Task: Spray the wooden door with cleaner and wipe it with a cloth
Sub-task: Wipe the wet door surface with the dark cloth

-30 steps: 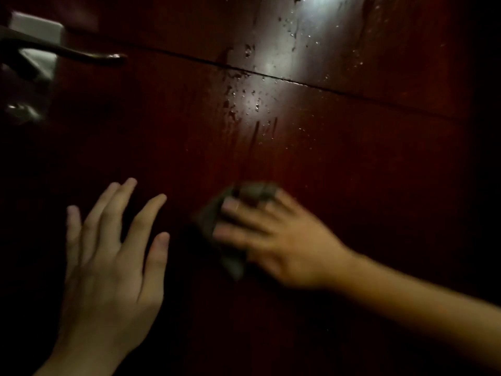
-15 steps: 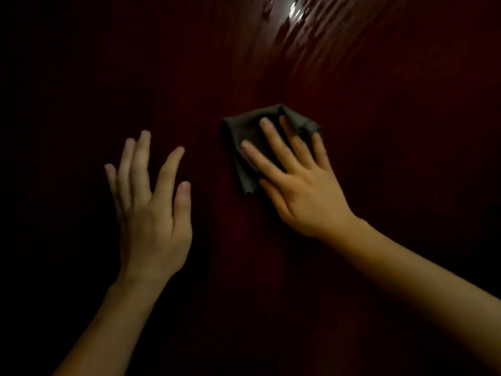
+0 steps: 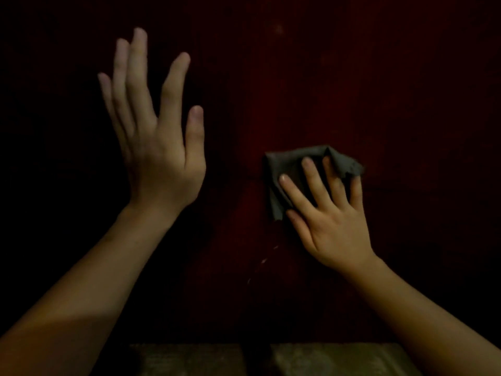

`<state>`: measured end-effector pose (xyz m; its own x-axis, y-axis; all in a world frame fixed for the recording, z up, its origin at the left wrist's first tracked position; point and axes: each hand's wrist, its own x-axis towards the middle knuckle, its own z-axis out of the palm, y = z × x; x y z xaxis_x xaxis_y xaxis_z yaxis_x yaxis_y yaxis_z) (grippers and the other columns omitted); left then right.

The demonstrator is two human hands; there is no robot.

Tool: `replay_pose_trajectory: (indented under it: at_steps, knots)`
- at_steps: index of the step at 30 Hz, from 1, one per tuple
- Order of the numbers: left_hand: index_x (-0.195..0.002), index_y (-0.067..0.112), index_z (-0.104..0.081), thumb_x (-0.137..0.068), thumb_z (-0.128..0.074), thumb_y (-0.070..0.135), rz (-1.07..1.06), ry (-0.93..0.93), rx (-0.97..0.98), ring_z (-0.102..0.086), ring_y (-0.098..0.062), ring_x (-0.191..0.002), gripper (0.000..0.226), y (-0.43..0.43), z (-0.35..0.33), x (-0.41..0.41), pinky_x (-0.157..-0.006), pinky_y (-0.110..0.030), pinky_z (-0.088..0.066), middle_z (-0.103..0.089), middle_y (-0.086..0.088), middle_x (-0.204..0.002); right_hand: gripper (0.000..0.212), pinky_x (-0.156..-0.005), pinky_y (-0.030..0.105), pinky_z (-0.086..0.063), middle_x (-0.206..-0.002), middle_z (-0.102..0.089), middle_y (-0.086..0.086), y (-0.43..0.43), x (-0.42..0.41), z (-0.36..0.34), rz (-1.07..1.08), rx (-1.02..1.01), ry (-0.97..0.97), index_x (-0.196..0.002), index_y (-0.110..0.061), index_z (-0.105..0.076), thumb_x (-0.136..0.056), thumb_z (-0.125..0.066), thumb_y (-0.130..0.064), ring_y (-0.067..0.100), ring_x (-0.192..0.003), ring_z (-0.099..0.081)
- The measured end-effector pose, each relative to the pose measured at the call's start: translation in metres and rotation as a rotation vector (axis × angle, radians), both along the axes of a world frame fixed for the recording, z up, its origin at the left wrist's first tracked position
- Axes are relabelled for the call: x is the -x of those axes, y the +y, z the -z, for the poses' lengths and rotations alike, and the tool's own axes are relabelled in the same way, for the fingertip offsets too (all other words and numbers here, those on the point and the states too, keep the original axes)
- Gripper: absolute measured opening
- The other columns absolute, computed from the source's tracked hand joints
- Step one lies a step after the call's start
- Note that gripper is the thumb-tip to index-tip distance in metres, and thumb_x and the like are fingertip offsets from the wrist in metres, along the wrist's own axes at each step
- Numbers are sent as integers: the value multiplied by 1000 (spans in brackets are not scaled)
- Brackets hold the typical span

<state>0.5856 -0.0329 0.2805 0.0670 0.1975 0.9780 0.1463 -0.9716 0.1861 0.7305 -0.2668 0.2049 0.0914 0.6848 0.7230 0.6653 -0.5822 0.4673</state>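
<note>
The dark red wooden door [image 3: 311, 85] fills the view in dim light. My right hand [image 3: 329, 215] lies flat with straight, spread fingers and presses a crumpled grey cloth [image 3: 287, 169] against the door at centre right. A thin wet streak [image 3: 260, 264] runs down the wood below the cloth. My left hand [image 3: 160, 147] is raised at the left with straight fingers and holds nothing; whether it touches the door is unclear. No spray bottle is in view.
A strip of pale floor [image 3: 339, 359] shows along the bottom edge below the door. The left side of the view is very dark.
The view has dropped down the door; the handle and the wet shiny patch have left the frame. My right hand has carried the cloth down the wood. My left hand stays flat and empty.
</note>
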Motion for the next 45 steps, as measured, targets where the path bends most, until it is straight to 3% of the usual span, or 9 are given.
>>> replay_pose_trajectory:
  at_steps: [3, 6, 9, 15, 22, 29, 35, 39, 45]
  knots:
    - [-157, 12, -40, -110, -39, 29, -13, 63, -24, -17, -48, -155, 50, 6, 14, 2, -127, -54, -1, -23, -32, -165, 69, -122, 56, -5, -172, 10, 4, -14, -10, 49, 12, 73, -7, -164, -33, -8, -105, -36, -57, 36, -148, -25]
    - [-159, 14, -36, -110, -37, 31, -42, 119, -44, -14, -48, -155, 51, 12, 32, 9, -126, -57, 1, -21, -33, -165, 71, -120, 58, -7, -173, 7, 6, 2, 2, 75, -1, 37, 78, -164, -32, -8, -104, -34, -60, 32, -156, -10]
    - [-159, 14, -35, -110, -36, 31, -49, 190, -69, -12, -47, -156, 52, 15, 46, 15, -125, -61, 0, -20, -32, -165, 68, -111, 53, -24, -171, -6, 1, 46, 38, 101, -115, 153, 109, -163, -33, -20, -103, -41, -57, 25, -137, -40]
    - [-159, 14, -36, -110, -36, 30, -40, 227, -45, -12, -43, -157, 52, 16, 55, 24, -125, -63, -1, -18, -29, -167, 64, -121, 39, -10, -166, 5, -5, 121, 96, 120, -203, 270, 214, -164, -35, -14, -106, -33, -55, 16, -140, -42]
    - [-159, 17, -31, -111, -33, 38, -17, 137, 1, -13, -45, -156, 52, 11, 59, 8, -122, -71, 0, -19, -30, -166, 61, -110, 48, -28, -170, -16, -4, -7, 3, 83, -121, 56, 155, -161, -38, -23, -104, -38, -57, 23, -125, -52]
    - [-159, 16, -31, -109, -42, 33, -1, 250, -105, -14, -43, -157, 53, -39, 62, -27, -119, -78, -5, -19, -27, -167, 72, -124, 59, 5, -167, 32, 1, -172, -87, 74, 321, -218, 401, -161, -33, 15, -103, -10, -66, 27, -155, 25]
    - [-161, 19, -32, -108, -40, 36, 49, 383, -197, -3, -36, -161, 56, -99, 65, -51, -123, -60, 12, -9, -18, -172, 89, -120, 64, 6, -161, 42, 5, -145, -78, 62, 298, -285, 428, -160, -28, 21, -98, -28, -68, 32, -150, 35]
    - [-158, 16, -39, -109, -37, 36, 108, 398, -204, -5, -32, -161, 53, -131, 62, -66, -123, -57, 14, -13, -16, -172, 77, -121, 55, 1, -168, 13, 2, -72, -37, 33, 30, -29, 201, -163, -32, -17, -97, -38, -66, 24, -154, 24]
    - [-163, 19, -25, -109, -38, 37, 208, 376, -272, -13, -37, -160, 58, -172, 76, -102, -112, -83, -18, -20, -20, -169, 67, -123, 48, -2, -167, 3, -3, -106, -61, 42, 34, -103, 165, -160, -37, -20, -100, -37, -62, 16, -157, 13]
